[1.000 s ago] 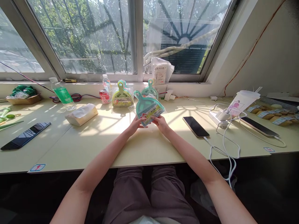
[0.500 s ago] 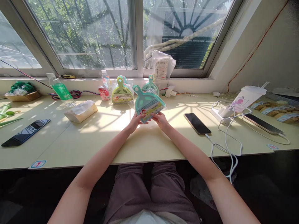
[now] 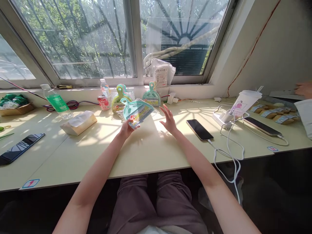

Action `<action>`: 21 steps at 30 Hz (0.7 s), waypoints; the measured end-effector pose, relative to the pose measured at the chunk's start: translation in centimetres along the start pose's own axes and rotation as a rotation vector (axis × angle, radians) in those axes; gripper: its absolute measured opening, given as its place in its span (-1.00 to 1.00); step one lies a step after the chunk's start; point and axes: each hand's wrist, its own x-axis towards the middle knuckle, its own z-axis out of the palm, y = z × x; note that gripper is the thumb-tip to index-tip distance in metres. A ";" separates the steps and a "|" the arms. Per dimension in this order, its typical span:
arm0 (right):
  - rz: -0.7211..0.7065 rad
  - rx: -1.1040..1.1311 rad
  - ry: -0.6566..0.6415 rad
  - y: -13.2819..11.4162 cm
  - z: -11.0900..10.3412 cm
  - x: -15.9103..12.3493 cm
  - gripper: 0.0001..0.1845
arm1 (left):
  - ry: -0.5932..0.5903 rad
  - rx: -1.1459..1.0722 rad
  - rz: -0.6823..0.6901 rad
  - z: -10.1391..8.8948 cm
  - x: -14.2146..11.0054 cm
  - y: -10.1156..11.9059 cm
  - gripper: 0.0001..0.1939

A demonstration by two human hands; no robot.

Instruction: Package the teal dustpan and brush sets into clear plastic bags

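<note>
My left hand [image 3: 127, 128] grips the lower left corner of a teal dustpan [image 3: 133, 108] in clear plastic wrap, raised above the table and tilted. A yellow printed label with barcode crosses its front. My right hand [image 3: 169, 121] is apart from it, fingers spread, holding nothing. Behind the held one, wrapped yellow-green dustpans [image 3: 120, 96] lean near the window sill, partly covered by it. Another teal dustpan [image 3: 151, 97] stands to their right, beyond my right hand.
On the left are a tissue pack [image 3: 79, 123], a green-labelled bottle [image 3: 57, 102], a red can [image 3: 103, 102] and a phone [image 3: 21, 149]. To the right lie a charging phone [image 3: 200, 130], a power strip with cables [image 3: 223, 120] and a cup [image 3: 245, 103]. Another person's hand [image 3: 303, 89] shows at far right.
My right hand has let go of the teal dustpan and opened to the right. My left hand has carried the dustpan leftward and turned it. Another person's hand has appeared at the right edge.
</note>
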 end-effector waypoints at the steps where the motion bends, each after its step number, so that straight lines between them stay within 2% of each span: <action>1: -0.072 -0.034 -0.020 0.1 0.3 0.0 -0.26 | -0.034 0.009 -0.011 -0.1 0.0 0.0 -0.56; 2: -0.120 -0.048 -0.029 0.2 0.7 -0.1 -0.31 | -0.068 0.023 -0.026 -0.1 0.0 -0.1 -0.56; 5: -0.161 -0.031 -0.021 0.4 1.8 -0.1 -0.69 | -0.140 0.093 -0.095 0.0 -0.1 -0.8 -0.50; 7: -0.150 -0.016 -0.016 0.6 2.1 -0.1 -0.79 | -0.158 0.134 -0.131 0.1 -0.1 -1.2 -0.46; 10: -0.149 -0.006 -0.007 0.7 2.2 -0.3 -0.79 | -0.177 0.174 -0.139 -0.1 -0.1 -1.1 -0.42; 13: -0.122 0.005 0.037 0.6 2.3 -0.6 -0.73 | -0.251 0.230 -0.149 -0.1 -0.3 -0.7 -0.43; 17: 0.016 0.047 0.084 0.3 2.8 -1.0 -0.68 | -0.369 0.289 -0.183 0.4 -0.8 -0.5 -0.45; 21: 0.136 0.234 0.052 0.3 3.2 -1.0 -0.58 | -0.418 0.349 -0.186 0.6 -1.0 -0.4 -0.45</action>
